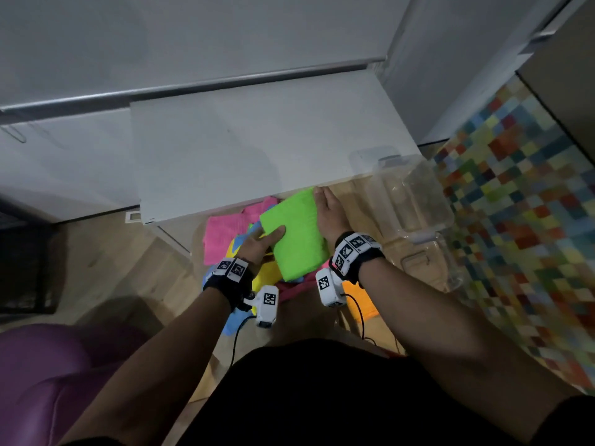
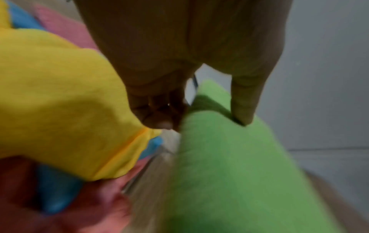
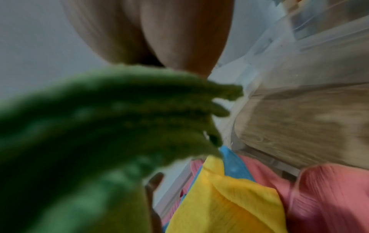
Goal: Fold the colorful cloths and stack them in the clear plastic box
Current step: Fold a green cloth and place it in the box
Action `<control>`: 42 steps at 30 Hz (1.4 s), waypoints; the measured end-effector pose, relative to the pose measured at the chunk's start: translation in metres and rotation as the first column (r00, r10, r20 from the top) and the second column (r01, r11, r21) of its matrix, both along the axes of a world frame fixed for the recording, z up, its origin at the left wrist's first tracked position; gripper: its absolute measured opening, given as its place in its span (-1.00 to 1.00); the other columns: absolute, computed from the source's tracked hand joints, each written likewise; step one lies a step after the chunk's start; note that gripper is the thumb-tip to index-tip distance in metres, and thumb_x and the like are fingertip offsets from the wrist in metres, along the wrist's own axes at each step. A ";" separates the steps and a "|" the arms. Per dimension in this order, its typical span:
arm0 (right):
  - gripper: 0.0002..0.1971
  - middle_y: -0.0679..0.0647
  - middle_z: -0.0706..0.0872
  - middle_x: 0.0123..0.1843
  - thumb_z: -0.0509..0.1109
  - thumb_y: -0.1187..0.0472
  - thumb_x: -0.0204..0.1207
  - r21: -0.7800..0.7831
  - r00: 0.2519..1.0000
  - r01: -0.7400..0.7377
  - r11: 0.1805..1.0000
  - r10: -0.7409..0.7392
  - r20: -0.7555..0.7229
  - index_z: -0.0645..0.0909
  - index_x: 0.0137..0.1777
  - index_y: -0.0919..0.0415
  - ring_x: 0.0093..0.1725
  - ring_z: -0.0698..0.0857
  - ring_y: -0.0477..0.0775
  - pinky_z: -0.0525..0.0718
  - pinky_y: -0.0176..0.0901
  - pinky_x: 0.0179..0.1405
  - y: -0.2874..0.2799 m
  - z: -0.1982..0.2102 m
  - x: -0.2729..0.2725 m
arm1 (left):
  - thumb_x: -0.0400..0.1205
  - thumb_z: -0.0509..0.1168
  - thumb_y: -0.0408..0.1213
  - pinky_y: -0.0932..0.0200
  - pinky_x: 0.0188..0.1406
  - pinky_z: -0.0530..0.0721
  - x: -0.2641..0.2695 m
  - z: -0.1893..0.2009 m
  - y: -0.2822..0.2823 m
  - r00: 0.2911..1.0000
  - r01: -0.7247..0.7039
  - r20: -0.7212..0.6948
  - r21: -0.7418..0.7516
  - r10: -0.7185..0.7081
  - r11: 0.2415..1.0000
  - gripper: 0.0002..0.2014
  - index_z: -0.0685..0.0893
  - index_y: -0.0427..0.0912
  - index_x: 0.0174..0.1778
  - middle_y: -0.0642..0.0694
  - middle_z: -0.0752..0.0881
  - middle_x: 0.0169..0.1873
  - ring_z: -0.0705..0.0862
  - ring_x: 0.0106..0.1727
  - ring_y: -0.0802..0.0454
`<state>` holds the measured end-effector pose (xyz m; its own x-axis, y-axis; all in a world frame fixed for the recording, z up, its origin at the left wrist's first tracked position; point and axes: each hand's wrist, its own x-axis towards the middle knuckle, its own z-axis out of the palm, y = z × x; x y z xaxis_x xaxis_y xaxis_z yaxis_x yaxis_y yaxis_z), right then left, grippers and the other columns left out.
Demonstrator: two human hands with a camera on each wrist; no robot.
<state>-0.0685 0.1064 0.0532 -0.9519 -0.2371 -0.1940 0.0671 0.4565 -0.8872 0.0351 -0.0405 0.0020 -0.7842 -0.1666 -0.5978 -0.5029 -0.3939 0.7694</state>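
Both hands clasp the folded green cloth [image 1: 294, 235] — left hand [image 1: 257, 244] pinching one edge, right hand [image 1: 328, 214] gripping the other — beside the clear plastic box [image 1: 418, 201].

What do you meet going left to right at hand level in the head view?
Purple seat → pink cloth → left hand → green cloth → right hand → clear plastic box → multicoloured checked mat.
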 end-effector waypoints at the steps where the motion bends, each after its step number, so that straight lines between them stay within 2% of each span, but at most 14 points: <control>1: -0.66 0.07 0.61 0.01 0.06 0.10 0.76 0.024 1.000 0.030 0.999 -0.030 0.001 0.57 0.21 0.32 0.03 0.53 -0.04 0.42 -0.25 0.07 0.004 0.001 -0.002 | 0.40 0.54 0.05 0.00 -0.02 0.72 0.001 -0.004 0.006 0.998 0.051 0.032 0.016 -0.051 0.999 -0.59 0.62 -0.10 -0.01 -0.08 0.75 -0.07 0.69 0.03 -0.11; 4: -0.68 0.14 0.60 0.02 0.10 0.06 0.75 0.121 0.994 0.081 0.989 -0.090 0.066 0.55 0.16 0.29 0.03 0.53 0.01 0.41 -0.21 0.00 0.026 -0.002 -0.009 | 0.59 0.36 0.02 0.10 -0.12 0.71 -0.001 -0.013 0.020 0.997 0.020 0.070 -0.014 -0.019 1.000 -0.76 0.58 -0.08 -0.17 -0.02 0.72 -0.20 0.67 -0.06 -0.04; 7: -0.64 0.14 0.70 0.24 0.36 0.04 0.63 -0.036 0.881 0.072 0.997 -0.047 0.472 0.58 0.29 0.27 0.11 0.67 0.06 0.60 -0.04 0.25 0.050 -0.015 -0.001 | 0.66 0.22 0.12 0.01 0.37 0.51 -0.008 -0.014 0.031 0.988 0.117 0.138 -0.371 -0.070 0.921 -0.43 0.49 -0.24 0.43 -0.19 0.63 0.33 0.58 0.37 -0.17; 9: -0.65 0.23 0.69 0.30 0.43 0.27 0.57 -0.122 0.745 0.031 0.992 0.059 0.665 0.58 0.33 0.31 0.20 0.70 0.20 0.64 0.13 0.25 0.065 -0.028 0.007 | 0.74 0.13 -0.04 0.05 0.26 0.47 -0.011 -0.014 0.041 0.980 0.189 0.164 -0.574 -0.115 0.797 -0.50 0.41 -0.37 0.44 -0.37 0.60 0.32 0.55 0.36 -0.29; 11: -0.60 0.27 0.66 0.33 0.42 0.40 0.54 -0.051 0.675 -0.026 0.998 0.056 0.736 0.54 0.38 0.40 0.27 0.67 0.28 0.63 0.16 0.22 0.081 -0.041 0.009 | 0.74 0.12 -0.05 0.01 0.09 0.52 -0.014 -0.021 0.054 0.966 0.243 0.224 -0.599 -0.131 0.763 -0.58 0.44 -0.33 0.35 -0.46 0.65 0.18 0.61 0.23 -0.38; 15: -0.71 0.24 0.73 0.15 0.45 0.31 0.54 0.143 0.748 -0.035 0.989 -0.069 0.660 0.63 0.25 0.31 0.08 0.72 0.24 0.74 0.08 -0.13 0.123 -0.064 -0.009 | 0.68 0.22 0.02 0.07 -0.14 0.53 -0.020 -0.045 0.082 0.918 0.356 0.351 -0.526 -0.183 0.772 -0.61 0.46 -0.21 0.26 -0.34 0.70 0.01 0.68 0.05 -0.31; 18: -0.73 0.25 0.74 0.22 0.42 0.30 0.51 0.241 0.828 -0.098 0.966 -0.055 0.559 0.67 0.21 0.24 0.16 0.72 0.27 0.68 0.22 0.21 0.158 -0.077 -0.024 | 0.58 0.34 0.04 -0.11 -0.20 0.75 -0.023 -0.059 0.116 0.901 0.403 0.343 -0.432 -0.267 0.806 -0.61 0.48 -0.12 0.18 -0.27 0.74 -0.02 0.74 -0.03 -0.30; 20: -0.63 0.28 0.70 0.26 0.40 0.32 0.50 0.350 0.869 -0.172 0.921 -0.026 0.494 0.62 0.32 0.29 0.23 0.67 0.28 0.63 0.09 0.25 0.179 -0.082 -0.027 | 0.56 0.42 -0.07 -0.14 -0.48 0.77 -0.025 -0.069 0.138 0.880 0.437 0.345 -0.315 -0.327 0.843 -0.59 0.47 -0.15 0.22 -0.27 0.70 0.02 0.75 -0.18 -0.29; 22: -0.53 0.29 0.65 0.34 0.42 0.32 0.47 0.409 0.876 -0.217 0.886 -0.008 0.482 0.55 0.40 0.30 0.29 0.63 0.29 0.60 0.04 0.23 0.200 -0.089 -0.025 | 0.58 0.43 -0.22 -0.04 -0.58 0.75 -0.025 -0.073 0.156 0.847 0.491 0.339 -0.208 -0.409 0.846 -0.54 0.43 -0.17 0.34 -0.26 0.67 0.05 0.72 -0.30 -0.20; 26: -0.53 0.31 0.65 0.34 0.41 0.29 0.51 0.409 0.819 -0.296 0.863 0.009 0.574 0.50 0.43 0.26 0.28 0.65 0.29 0.64 0.08 0.22 0.233 -0.113 -0.016 | 0.59 0.42 -0.29 -0.04 -0.44 0.79 -0.022 -0.092 0.175 0.786 0.578 0.337 -0.100 -0.519 0.810 -0.53 0.44 -0.14 0.39 -0.22 0.70 0.02 0.73 -0.27 -0.19; 30: -0.58 0.28 0.68 0.30 0.35 0.28 0.55 0.424 0.844 -0.255 0.869 -0.013 0.535 0.49 0.42 0.17 0.23 0.67 0.30 0.64 0.03 0.16 0.245 -0.129 -0.007 | 0.49 0.50 -0.16 0.06 -0.31 0.74 -0.016 -0.105 0.191 0.793 0.577 0.347 -0.164 -0.500 0.800 -0.35 0.43 -0.22 0.47 -0.25 0.71 0.13 0.72 -0.08 -0.23; 34: -0.56 0.31 0.64 0.33 0.32 0.31 0.54 0.482 0.855 -0.247 0.840 -0.045 0.517 0.46 0.44 0.17 0.28 0.62 0.35 0.57 0.02 0.18 0.245 -0.139 -0.006 | 0.24 0.55 0.12 -0.27 -0.07 0.77 -0.005 -0.160 0.200 0.798 0.553 0.422 -0.230 -0.430 0.801 -0.11 0.40 -0.08 0.48 -0.25 0.72 0.16 0.74 0.06 -0.29; 38: -0.56 0.37 0.63 0.28 0.29 0.35 0.53 0.548 0.843 -0.274 0.790 -0.077 0.532 0.44 0.42 0.20 0.26 0.62 0.41 0.61 0.10 0.17 0.249 -0.143 -0.010 | 0.44 0.53 -0.18 -0.20 0.08 0.73 -0.018 -0.141 0.213 0.763 0.617 0.481 -0.344 -0.432 0.708 -0.29 0.40 -0.18 0.48 -0.28 0.69 0.20 0.72 0.11 -0.26; 42: -0.61 0.38 0.63 0.27 0.28 0.34 0.55 0.555 0.847 -0.304 0.774 -0.046 0.529 0.46 0.39 0.23 0.24 0.62 0.41 0.62 0.12 0.14 0.251 -0.144 -0.013 | 0.50 0.48 -0.14 -0.13 0.27 0.60 -0.022 -0.142 0.216 0.735 0.666 0.530 -0.448 -0.422 0.597 -0.32 0.40 -0.22 0.51 -0.27 0.65 0.28 0.65 0.25 -0.26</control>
